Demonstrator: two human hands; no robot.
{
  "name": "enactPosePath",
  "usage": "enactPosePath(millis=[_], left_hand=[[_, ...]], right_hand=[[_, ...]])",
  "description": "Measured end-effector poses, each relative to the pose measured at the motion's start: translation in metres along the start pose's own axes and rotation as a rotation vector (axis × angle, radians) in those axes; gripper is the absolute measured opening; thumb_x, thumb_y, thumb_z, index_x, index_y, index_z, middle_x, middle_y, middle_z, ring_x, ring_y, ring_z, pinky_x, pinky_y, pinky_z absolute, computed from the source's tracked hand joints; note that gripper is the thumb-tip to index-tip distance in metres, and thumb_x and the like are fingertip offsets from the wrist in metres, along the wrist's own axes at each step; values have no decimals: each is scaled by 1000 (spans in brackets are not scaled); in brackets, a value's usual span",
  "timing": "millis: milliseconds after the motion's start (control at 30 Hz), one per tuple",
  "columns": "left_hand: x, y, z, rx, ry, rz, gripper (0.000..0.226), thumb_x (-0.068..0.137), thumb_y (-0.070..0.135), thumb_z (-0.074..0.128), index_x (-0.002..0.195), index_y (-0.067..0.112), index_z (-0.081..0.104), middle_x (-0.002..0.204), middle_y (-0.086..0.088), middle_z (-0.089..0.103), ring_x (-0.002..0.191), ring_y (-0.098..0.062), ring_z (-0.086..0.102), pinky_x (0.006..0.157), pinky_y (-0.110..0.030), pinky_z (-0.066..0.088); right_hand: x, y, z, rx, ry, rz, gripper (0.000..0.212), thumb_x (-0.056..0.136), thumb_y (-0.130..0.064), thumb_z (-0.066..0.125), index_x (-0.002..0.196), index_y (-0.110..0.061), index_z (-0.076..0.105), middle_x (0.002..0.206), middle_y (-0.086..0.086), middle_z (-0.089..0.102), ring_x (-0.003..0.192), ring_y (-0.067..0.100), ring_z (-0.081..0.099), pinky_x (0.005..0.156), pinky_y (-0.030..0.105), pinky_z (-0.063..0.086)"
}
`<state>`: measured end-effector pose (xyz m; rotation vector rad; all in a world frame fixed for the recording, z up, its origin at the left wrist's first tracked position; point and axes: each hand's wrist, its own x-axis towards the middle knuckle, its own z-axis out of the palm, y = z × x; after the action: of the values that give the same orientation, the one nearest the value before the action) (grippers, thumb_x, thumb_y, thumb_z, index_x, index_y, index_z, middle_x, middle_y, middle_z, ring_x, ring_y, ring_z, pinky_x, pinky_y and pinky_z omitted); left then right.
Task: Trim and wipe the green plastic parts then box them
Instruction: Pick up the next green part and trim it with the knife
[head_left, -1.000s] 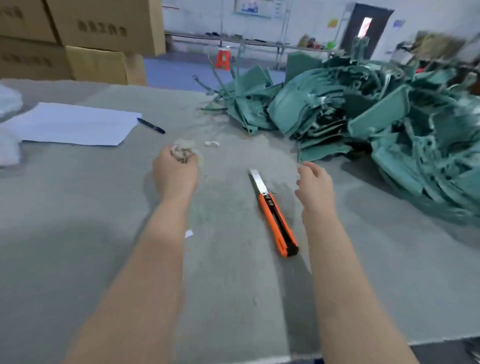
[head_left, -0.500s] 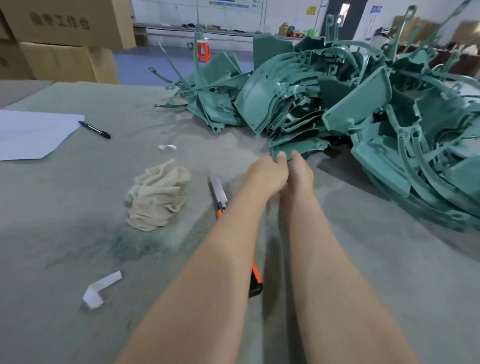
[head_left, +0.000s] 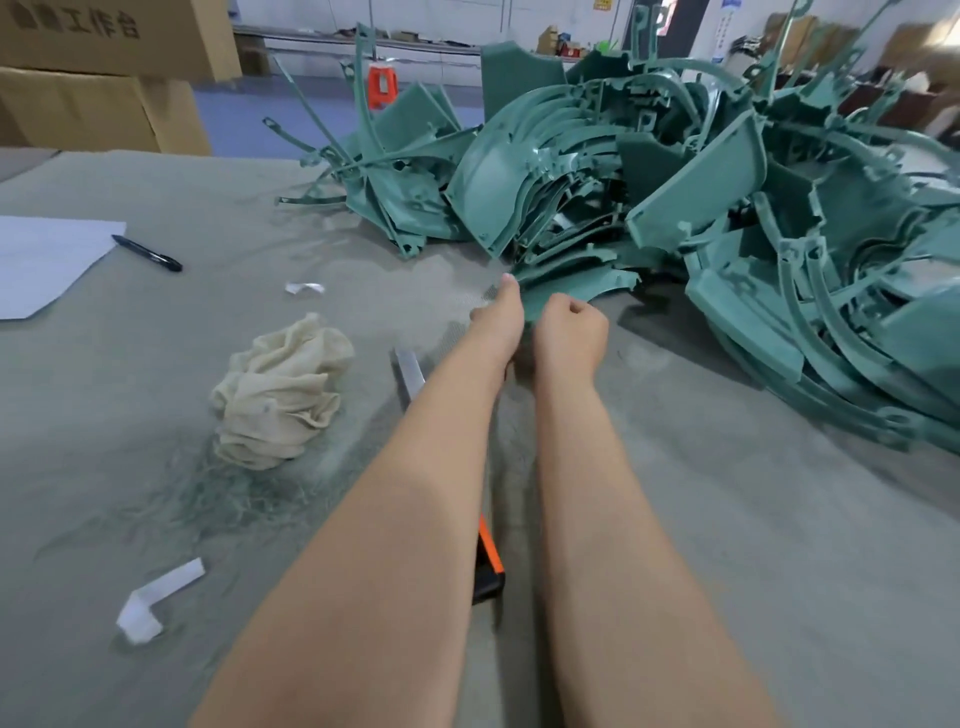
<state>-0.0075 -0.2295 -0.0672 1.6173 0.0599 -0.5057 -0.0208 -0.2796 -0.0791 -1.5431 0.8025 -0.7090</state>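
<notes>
While knife (head_left: 409, 376) lies — hands (head_left: 498, 325) (head_left: 569, 335) grip part (head_left: 571, 283).

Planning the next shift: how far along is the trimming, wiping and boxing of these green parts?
Done: some trimming at least, judging by the green shavings beside the rag. In hand: the left hand and right hand take hold of a curved green part at the near edge of the pile; the knife lies unheld. Left: most of it, since the pile is large and no boxed parts show.
</notes>
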Motion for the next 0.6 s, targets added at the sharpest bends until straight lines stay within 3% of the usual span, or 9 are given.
enactPosePath(millis=[67,100,133,200,267,400,500,533,600], left_hand=[[-7,1,-10,-15,69,97,44,95,30,42,135,13,43,129,-16,55,118,-34,53,85,-36,50],[-12,1,-17,3,103,173,30,93,23,44,121,18,52,114,-10,60,107,-30,57,70,-31,46],[-20,3,-26,21,119,239,17,90,21,46,103,25,57,101,-1,60,99,-25,57,67,-29,42],[-38,6,-48,28,64,308,7,81,34,53,86,32,58,97,10,62,104,-16,57,83,-31,42],[-57,2,-74,27,-12,412,27,68,46,59,93,36,63,111,13,66,111,-8,58,100,-31,41],[-97,-18,-120,221,-284,627,45,77,32,71,119,26,59,118,7,67,113,-8,60,99,-28,46],[-116,-26,-146,457,108,659,15,84,26,71,95,27,62,70,15,66,68,-2,62,66,-17,48],[-122,-27,-153,470,273,666,9,87,29,68,82,26,60,60,11,59,59,-9,56,58,-21,44],[-130,-29,-169,457,511,693,19,91,32,61,79,19,63,64,-1,61,66,-25,57,60,-31,42]], right_hand=[[-10,-4,-10,-206,-7,-154,33,91,-14,46,58,-19,46,61,-1,49,66,23,44,62,29,32],[-16,-7,-14,-281,-20,-222,25,92,-17,46,67,-18,53,72,1,59,78,25,51,66,29,35],[-23,-13,-18,-331,-31,-281,20,93,-18,45,77,-17,57,84,3,64,88,27,55,69,31,38],[-40,-28,-23,-346,-22,-377,18,94,-22,44,88,-16,60,95,5,68,96,29,56,74,35,43],[-61,-45,-25,-292,-12,-483,22,94,-27,44,92,-15,62,94,6,67,93,28,57,79,39,46],[-106,-73,-24,-168,-132,-581,33,95,-34,47,63,-26,45,65,-11,52,69,17,49,69,35,41],[-138,-89,-19,-85,-317,-655,47,96,-38,51,52,-29,37,42,-17,40,50,5,36,54,22,28],[-149,-92,-18,-44,-420,-685,40,96,-41,51,58,-31,47,45,-18,43,50,2,39,53,18,29],[-164,-93,-14,108,-616,-668,16,96,-43,50,93,-31,59,67,-10,57,59,-1,52,60,14,42]])
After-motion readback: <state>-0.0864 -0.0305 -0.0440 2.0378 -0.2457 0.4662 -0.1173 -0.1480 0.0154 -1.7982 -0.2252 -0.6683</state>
